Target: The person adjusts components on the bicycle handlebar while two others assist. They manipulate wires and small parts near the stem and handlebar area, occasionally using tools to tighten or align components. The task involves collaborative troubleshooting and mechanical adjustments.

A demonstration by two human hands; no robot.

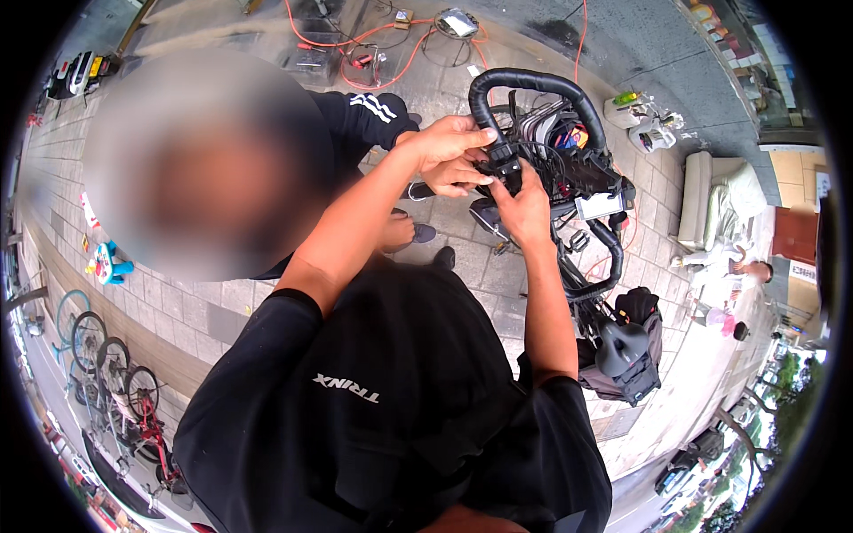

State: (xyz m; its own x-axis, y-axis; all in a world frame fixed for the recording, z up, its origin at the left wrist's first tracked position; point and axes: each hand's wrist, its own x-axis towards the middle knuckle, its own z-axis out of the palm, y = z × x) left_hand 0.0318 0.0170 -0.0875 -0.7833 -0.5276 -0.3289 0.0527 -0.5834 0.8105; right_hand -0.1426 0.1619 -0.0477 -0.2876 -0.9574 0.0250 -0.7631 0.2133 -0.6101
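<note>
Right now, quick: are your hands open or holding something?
Left hand: at the black handlebar; whether closed cannot be told.
Right hand: also at the handlebar; closure cannot be told.

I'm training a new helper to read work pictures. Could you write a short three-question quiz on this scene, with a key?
1. True or false: the wearer's bare left hand is at the black, curved, tape-wrapped handlebar.
2. What colour are the stripes on the other person's black fabric sleeve? A) red B) white C) green
3. In the picture, which of the wearer's hands is nearer the dark, rounded bicycle saddle?

Key: 1. True. 2. B. 3. The right hand.
</note>
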